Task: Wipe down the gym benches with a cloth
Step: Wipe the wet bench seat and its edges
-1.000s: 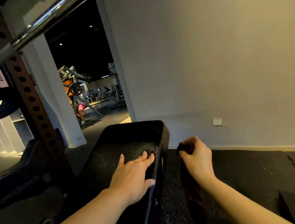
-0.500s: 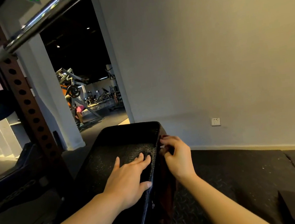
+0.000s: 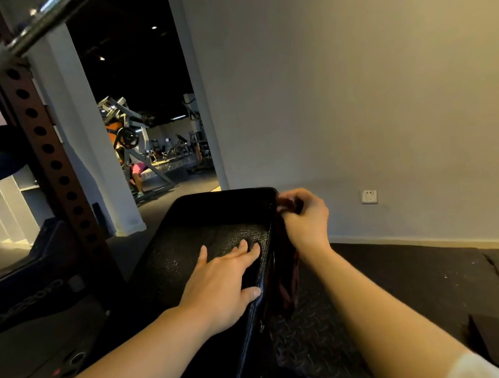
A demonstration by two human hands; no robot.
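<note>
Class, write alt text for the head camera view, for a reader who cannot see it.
A person's right hand grips a dark cloth against the right side of a black padded gym bench, the cloth hanging down that side. The left hand rests flat on the bench top. A barbell rack stands to the left, a plain wall to the right.

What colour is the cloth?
Dark reddish-brown, hanging from the right hand beside the bench; cloth seen in head view.
</note>
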